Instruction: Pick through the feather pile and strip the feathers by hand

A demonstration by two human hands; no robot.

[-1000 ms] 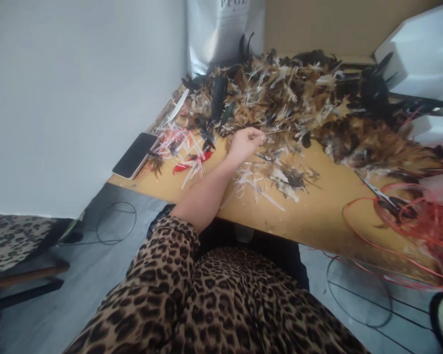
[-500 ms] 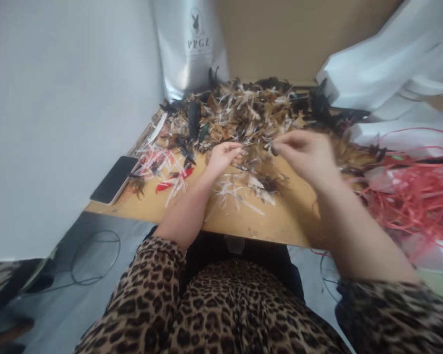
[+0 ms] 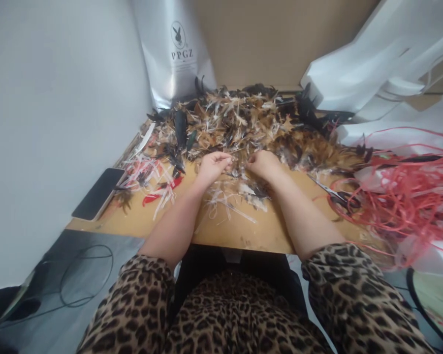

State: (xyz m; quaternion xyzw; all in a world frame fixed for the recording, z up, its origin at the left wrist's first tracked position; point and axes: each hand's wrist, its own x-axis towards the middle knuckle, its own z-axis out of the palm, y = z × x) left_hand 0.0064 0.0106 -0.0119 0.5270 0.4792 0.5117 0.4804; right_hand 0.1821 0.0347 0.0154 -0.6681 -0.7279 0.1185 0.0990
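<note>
Table [image 3: 251, 236], tan-topped, spanning the scene. Feather heap [image 3: 239, 118], brown, black and white, across its far middle. Tangle of red strands [image 3: 417, 196], right. Silver bag [image 3: 177, 73], lettered PPGZ, upright at far left. Left hand [image 3: 213, 168] and right hand [image 3: 265, 165], bare, a gap between them, both at the heap's near edge, fingertips drawn narrow; whether either grips a feather cannot be told. Phone [image 3: 99, 194], dark-screened, left edge. Scissors [image 3: 330, 193], beside the red tangle. White strips [image 3: 225, 204], thin, near middle.
</note>
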